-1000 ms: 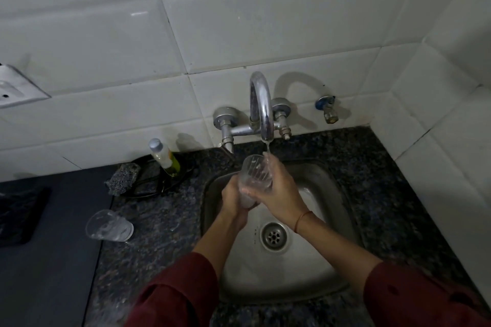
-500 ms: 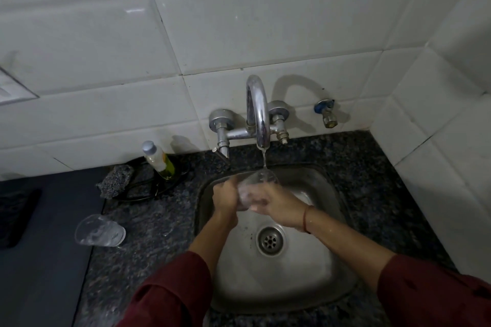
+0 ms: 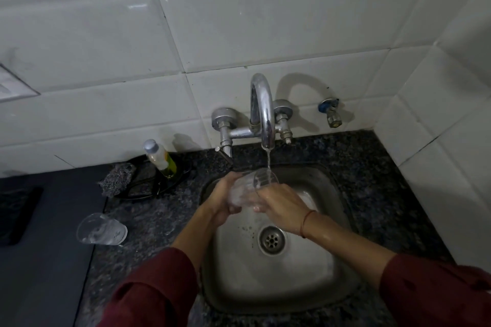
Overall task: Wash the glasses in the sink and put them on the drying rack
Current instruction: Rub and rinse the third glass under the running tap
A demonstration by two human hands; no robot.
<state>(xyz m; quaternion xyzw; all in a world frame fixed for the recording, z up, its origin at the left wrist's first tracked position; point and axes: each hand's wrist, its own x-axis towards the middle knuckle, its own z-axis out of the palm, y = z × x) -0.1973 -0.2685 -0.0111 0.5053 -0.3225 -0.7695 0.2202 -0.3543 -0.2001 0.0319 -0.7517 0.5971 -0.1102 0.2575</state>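
Observation:
A clear glass [image 3: 252, 184] is held tilted over the steel sink [image 3: 276, 279], its mouth up toward the running water from the chrome tap [image 3: 263, 111]. My left hand [image 3: 221, 198] wraps its lower part from the left. From the right, my right hand [image 3: 280, 206] grips the same glass. A second clear glass [image 3: 101, 229] lies on its side on the dark granite counter [image 3: 148, 223], left of the sink. No drying rack is in view.
A small soap bottle [image 3: 159, 158] and a grey scrubber [image 3: 117, 180] sit in a black wire holder behind the counter's left part. A dark grey surface [image 3: 45, 247] lies at the far left. White tiled walls close the back and right.
The glass has come down from right under the spout to lower over the sink and tilted. Both hands stayed on it. The view shifted slightly.

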